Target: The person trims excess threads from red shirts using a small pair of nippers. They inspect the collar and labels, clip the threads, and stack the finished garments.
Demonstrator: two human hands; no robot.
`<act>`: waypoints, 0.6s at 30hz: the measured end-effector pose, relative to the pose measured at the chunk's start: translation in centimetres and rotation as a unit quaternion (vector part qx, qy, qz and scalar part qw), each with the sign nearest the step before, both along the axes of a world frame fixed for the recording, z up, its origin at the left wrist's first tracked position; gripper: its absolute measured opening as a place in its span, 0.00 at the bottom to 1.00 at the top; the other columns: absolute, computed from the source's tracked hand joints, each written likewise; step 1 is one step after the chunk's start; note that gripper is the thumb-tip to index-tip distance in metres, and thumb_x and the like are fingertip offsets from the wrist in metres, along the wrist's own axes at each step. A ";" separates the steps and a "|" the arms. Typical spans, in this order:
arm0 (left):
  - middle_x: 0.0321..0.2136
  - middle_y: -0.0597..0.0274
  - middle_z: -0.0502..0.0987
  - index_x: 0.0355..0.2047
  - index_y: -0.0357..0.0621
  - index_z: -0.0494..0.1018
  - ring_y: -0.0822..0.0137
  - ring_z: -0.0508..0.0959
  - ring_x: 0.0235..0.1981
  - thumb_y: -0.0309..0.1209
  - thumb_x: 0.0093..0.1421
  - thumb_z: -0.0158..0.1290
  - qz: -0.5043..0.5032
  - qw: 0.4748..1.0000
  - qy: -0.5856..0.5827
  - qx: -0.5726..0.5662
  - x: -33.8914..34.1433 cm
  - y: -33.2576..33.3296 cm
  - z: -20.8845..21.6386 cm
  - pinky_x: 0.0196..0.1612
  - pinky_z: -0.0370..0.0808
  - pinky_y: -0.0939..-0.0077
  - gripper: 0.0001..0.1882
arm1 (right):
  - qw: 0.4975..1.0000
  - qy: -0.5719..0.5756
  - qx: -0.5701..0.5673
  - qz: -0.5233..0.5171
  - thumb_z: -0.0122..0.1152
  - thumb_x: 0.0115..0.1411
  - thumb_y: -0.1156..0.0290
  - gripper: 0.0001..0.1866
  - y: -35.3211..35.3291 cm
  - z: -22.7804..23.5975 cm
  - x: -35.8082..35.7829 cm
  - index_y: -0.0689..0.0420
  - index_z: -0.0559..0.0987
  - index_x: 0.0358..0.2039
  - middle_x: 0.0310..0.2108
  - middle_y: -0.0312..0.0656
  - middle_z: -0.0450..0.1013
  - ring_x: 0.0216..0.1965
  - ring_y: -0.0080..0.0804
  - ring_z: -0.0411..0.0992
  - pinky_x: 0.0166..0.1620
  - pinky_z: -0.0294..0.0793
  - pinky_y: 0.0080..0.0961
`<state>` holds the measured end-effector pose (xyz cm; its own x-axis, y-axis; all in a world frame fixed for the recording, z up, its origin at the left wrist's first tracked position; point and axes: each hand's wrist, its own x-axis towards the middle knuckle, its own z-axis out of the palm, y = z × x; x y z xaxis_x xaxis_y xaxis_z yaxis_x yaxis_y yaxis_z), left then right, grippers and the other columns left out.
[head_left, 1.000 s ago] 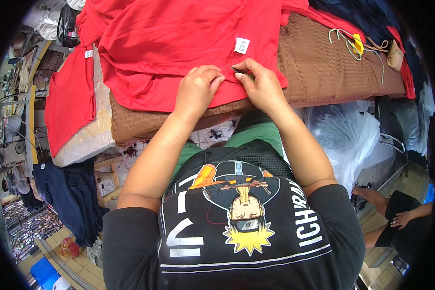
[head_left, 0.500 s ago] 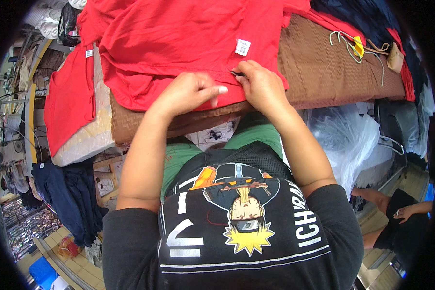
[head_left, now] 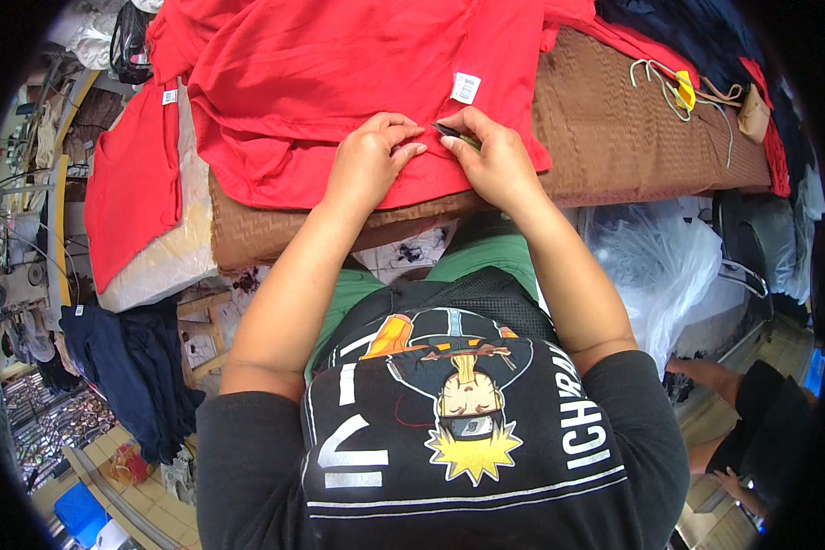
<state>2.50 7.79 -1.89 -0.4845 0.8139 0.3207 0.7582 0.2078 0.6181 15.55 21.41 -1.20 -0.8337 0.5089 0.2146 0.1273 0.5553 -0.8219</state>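
A red garment [head_left: 339, 82] with a white tag [head_left: 465, 88] lies spread over the brown-covered table in front of me. My left hand [head_left: 373, 156] rests at its near part, fingers bent in a pinch on the red cloth; whether a thread is between the fingertips is too small to tell. Just right of it, my right hand [head_left: 495, 156] is closed round small thread snips [head_left: 456, 136], with a dark pointed tip and a bit of green showing. The tip points left toward my left fingertips, close over the cloth. My palm hides the rest of the snips.
Brown patterned cloth [head_left: 632, 128] covers the table. A cord with a yellow piece [head_left: 685, 90] and a tan pouch [head_left: 753, 115] lie at the right end. Another red garment [head_left: 137, 183] hangs at the left. Clear plastic [head_left: 651, 266] bulges below right; another person [head_left: 756, 431] is beyond.
My left hand has come down and right, from raised and blurred to a pinch on the cloth beside the right hand. The snips now show more plainly in my right hand.
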 end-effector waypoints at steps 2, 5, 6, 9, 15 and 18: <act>0.36 0.55 0.79 0.35 0.41 0.80 0.57 0.79 0.38 0.31 0.54 0.60 -0.017 0.996 0.081 -0.017 -0.4 0.4 0.6 0.41 0.76 0.68 0.09 | 1.000 0.004 0.000 0.000 0.61 0.58 0.70 0.09 -0.1 -0.1 0.1 0.58 0.77 0.38 0.35 0.48 0.78 0.40 0.48 0.76 0.42 0.74 0.38; 0.33 0.53 0.80 0.32 0.41 0.80 0.54 0.80 0.36 0.31 0.56 0.59 -0.035 0.996 0.075 -0.044 -1.0 1.0 1.4 0.38 0.76 0.66 0.08 | 1.000 0.005 0.000 0.005 0.61 0.57 0.70 0.09 0.0 0.0 -0.1 0.58 0.77 0.38 0.36 0.48 0.78 0.40 0.48 0.76 0.42 0.75 0.38; 0.32 0.52 0.80 0.32 0.40 0.80 0.52 0.80 0.35 0.31 0.56 0.58 -0.040 0.996 0.052 -0.053 -1.2 1.2 1.5 0.37 0.76 0.65 0.08 | 1.000 0.000 -0.001 0.004 0.61 0.57 0.70 0.09 -0.1 0.1 0.0 0.58 0.77 0.38 0.36 0.48 0.78 0.40 0.47 0.76 0.42 0.75 0.37; 0.30 0.49 0.79 0.33 0.39 0.77 0.50 0.80 0.34 0.32 0.59 0.56 -0.028 0.995 0.011 -0.092 -1.6 1.4 2.8 0.36 0.76 0.62 0.08 | 1.000 -0.004 -0.004 -0.003 0.61 0.57 0.69 0.10 -0.1 0.3 0.1 0.58 0.77 0.38 0.36 0.48 0.78 0.40 0.47 0.77 0.42 0.75 0.37; 0.30 0.48 0.80 0.36 0.37 0.74 0.50 0.80 0.35 0.31 0.62 0.52 -0.034 0.994 -0.011 -0.102 -2.0 1.5 2.8 0.36 0.76 0.62 0.09 | 1.000 -0.021 -0.008 -0.004 0.61 0.57 0.70 0.10 -0.4 0.7 0.1 0.58 0.77 0.39 0.36 0.48 0.78 0.41 0.43 0.77 0.43 0.75 0.34; 0.30 0.49 0.80 0.36 0.36 0.74 0.51 0.81 0.35 0.31 0.63 0.52 -0.033 0.994 -0.022 -0.102 -2.1 1.5 2.6 0.36 0.76 0.62 0.09 | 0.999 -0.048 0.009 0.007 0.61 0.58 0.72 0.11 -0.4 0.9 0.1 0.60 0.77 0.41 0.38 0.48 0.78 0.41 0.38 0.77 0.45 0.74 0.29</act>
<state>0.42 9.25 0.74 -0.4387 0.8898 0.1256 0.7471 0.2834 0.6013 15.68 20.99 -0.33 -0.8581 0.4934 0.1418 0.1971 0.5716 -0.7965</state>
